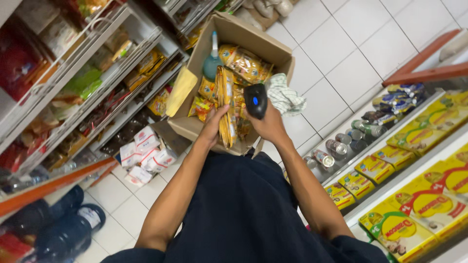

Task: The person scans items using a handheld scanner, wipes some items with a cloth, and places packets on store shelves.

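**A:** So we're standing in a narrow shop aisle, white tiled floor (341,53), wire shelves (97,63) of snack bags on one side and a shelf of yellow boxes (419,209) and cans (336,146) on the other. An open cardboard box (234,34) sits right in front of us, stuffed with yellow snack packets (246,63), a blue spray bottle (213,61) and a checked cloth (284,95) draped over its rim.

**B:** Yep. Our left hand (213,125) has its fingers clamped on a stack of yellow sachets (226,107), held upright at the box's near edge. Right hand (268,124) is wrapped tight around a black handheld scanner (256,100), just beside the stack.

**A:** Risky bit imo: the stack is thin and slippery, so we could easily let a few sachets fan out and drop onto the floor.

**B:** Also the box looks perched against us. One bump from our elbows and it might tip.
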